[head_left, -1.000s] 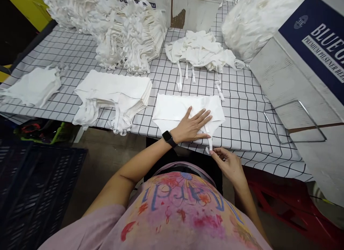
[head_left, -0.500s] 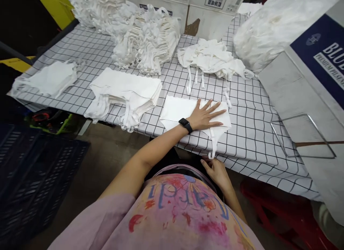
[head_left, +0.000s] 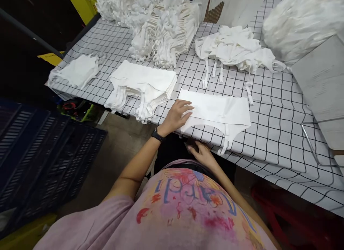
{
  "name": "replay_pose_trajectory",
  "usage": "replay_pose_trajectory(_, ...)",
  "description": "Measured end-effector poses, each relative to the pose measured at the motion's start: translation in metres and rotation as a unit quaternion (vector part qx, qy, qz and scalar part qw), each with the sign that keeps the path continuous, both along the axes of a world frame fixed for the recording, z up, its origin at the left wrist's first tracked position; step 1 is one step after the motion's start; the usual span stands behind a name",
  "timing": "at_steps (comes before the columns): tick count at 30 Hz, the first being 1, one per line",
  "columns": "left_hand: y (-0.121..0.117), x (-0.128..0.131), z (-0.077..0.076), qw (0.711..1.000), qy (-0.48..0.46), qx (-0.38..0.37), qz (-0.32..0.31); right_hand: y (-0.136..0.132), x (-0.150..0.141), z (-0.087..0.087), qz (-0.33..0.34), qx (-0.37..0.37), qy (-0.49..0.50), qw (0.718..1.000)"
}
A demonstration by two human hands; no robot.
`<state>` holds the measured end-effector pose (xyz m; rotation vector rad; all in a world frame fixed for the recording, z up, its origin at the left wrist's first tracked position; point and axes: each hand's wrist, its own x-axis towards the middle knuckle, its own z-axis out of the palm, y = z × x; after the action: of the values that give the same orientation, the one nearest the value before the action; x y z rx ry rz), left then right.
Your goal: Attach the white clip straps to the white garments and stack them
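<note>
A white strappy camisole top (head_left: 215, 105) lies flat at the table's front edge, its wide band away from me and one strap hanging toward me. My left hand (head_left: 176, 115) rests on its left end, fingers apart and slightly bent. My right hand (head_left: 202, 155) is low against the front edge, left of the hanging strap. Its fingertips are partly hidden by the edge, so I cannot make out what they hold. To the left sits a neat stack of folded white tops (head_left: 145, 80), straps hanging over the edge.
A loose heap of white tops (head_left: 233, 47) lies behind, beside a large plastic bag (head_left: 301, 26). Tall bundles (head_left: 166, 31) stand at the back, and a smaller pile (head_left: 76, 71) at far left. A carton (head_left: 319, 78) and wire frame (head_left: 311, 142) are right; blue crates (head_left: 51, 160) lower left.
My left hand has slid from the right part of the top to its left end. My right hand has moved left along the table edge. The view has shifted left.
</note>
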<state>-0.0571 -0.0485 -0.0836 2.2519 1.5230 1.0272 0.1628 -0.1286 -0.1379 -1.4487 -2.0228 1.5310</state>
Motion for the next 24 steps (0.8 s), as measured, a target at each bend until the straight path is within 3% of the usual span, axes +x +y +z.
replay_pose_trajectory(5, -0.017, -0.012, -0.010, 0.998, 0.025, -0.033, -0.057, 0.011, -0.030, -0.012, -0.024, 0.004, 0.039, 0.999)
replay_pose_trajectory(10, -0.018, -0.014, -0.016, 0.996, 0.049, -0.013, -0.073, 0.015, -0.039, -0.016, 0.012, -0.009, 0.071, 0.997)
replay_pose_trajectory(15, -0.018, -0.012, -0.014, 0.993, 0.097, -0.029, -0.066, 0.004, -0.018, 0.008, 0.049, -0.015, 0.100, 0.994)
replay_pose_trajectory(24, -0.018, -0.005, -0.012, 0.990, 0.129, -0.042, -0.031, -0.040, 0.034, 0.061, 0.039, -0.027, 0.079, 0.996)
